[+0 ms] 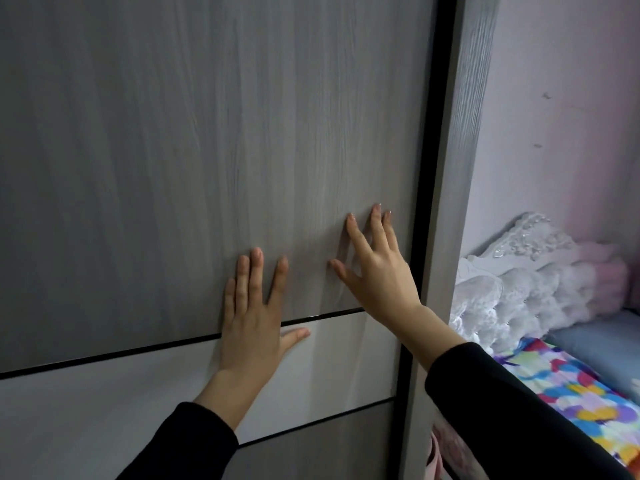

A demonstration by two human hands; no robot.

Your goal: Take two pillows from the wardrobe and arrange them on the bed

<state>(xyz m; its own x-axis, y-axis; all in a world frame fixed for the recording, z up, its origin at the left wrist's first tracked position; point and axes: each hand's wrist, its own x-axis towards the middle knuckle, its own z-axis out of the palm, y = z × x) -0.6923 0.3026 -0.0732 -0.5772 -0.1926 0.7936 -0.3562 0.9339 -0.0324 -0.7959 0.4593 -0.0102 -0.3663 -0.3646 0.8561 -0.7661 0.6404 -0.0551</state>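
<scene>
Wardrobe door (173, 150) fills the left and centre — grey wood grain, with a white band (104, 386) across it lower down. Left hand (252, 320) flat on the door, fingers spread, palm over the band's upper edge, holding nothing. Right hand (377, 268) flat beside it, fingers apart, near the door's dark edge strip (427, 168). Pillows not visible. Far right: bed (571, 393) with multicoloured cover, white tufted headboard (519, 271) against the wall.
</scene>
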